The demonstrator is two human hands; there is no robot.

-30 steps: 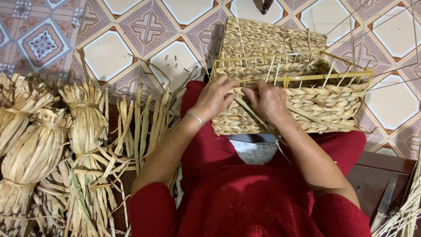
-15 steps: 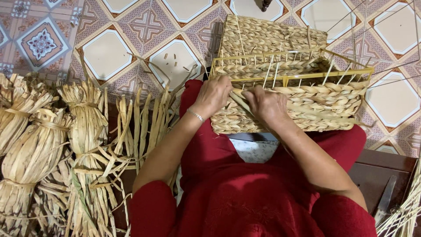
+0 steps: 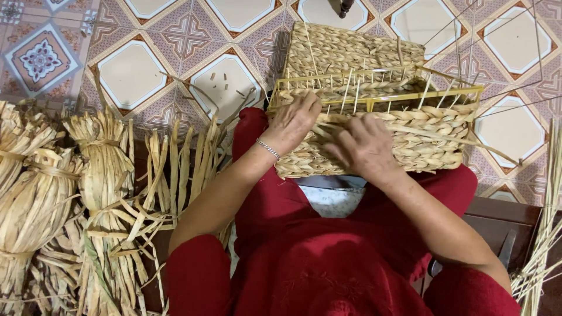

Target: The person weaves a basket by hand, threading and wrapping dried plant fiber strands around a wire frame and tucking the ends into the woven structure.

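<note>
Seen from the head camera, a half-woven rectangular basket of pale twisted straw [image 3: 374, 131] rests on the person's lap, its near wall facing the body and its yellow wire frame [image 3: 374, 93] standing bare above the finished rows. The left hand [image 3: 291, 124] lies at the basket's left part, fingers curled over the top woven row against the frame; its grip is clenched on the weave there. A thin silver bracelet [image 3: 268, 148] circles that wrist. The right hand [image 3: 364, 146] presses on the near wall just beside the left, fingers bent on a flat loose straw strand [image 3: 433, 133] that runs off to the right across the wall; whether the grip pinches it or only presses it down cannot be told. Both arms come out of red sleeves. To the left, well apart from the basket, tied bundles of dried straw [image 3: 99, 175] lie on the patterned tile floor [image 3: 134, 70]. Loose straw stalks [image 3: 541, 234] lean at the right edge.
</note>
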